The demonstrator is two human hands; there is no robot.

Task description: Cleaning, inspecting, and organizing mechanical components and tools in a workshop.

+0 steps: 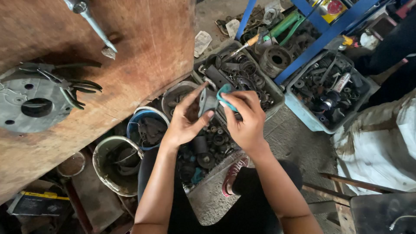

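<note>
- I saw my left hand (187,120) half open, thumb and fingers steadying a small grey metal part (207,104) above the grey parts bin (273,97).
- My right hand (245,121) was closed around a teal-handled tool (225,97), pressed against that part.
- Left of the bin stood a worn wooden workbench (143,52), carrying a round metal plate (26,104), pliers (69,86) and a ratchet wrench (89,17).
- Just below the bench edge, near the bin, sat a blue bucket (134,125) and a grimy pail (104,169).
- Right of the bin, beyond a blue frame leg (323,37), was a pale blue crate (303,115) of dark scrap.
- The floor (294,143) was rough concrete.
</note>
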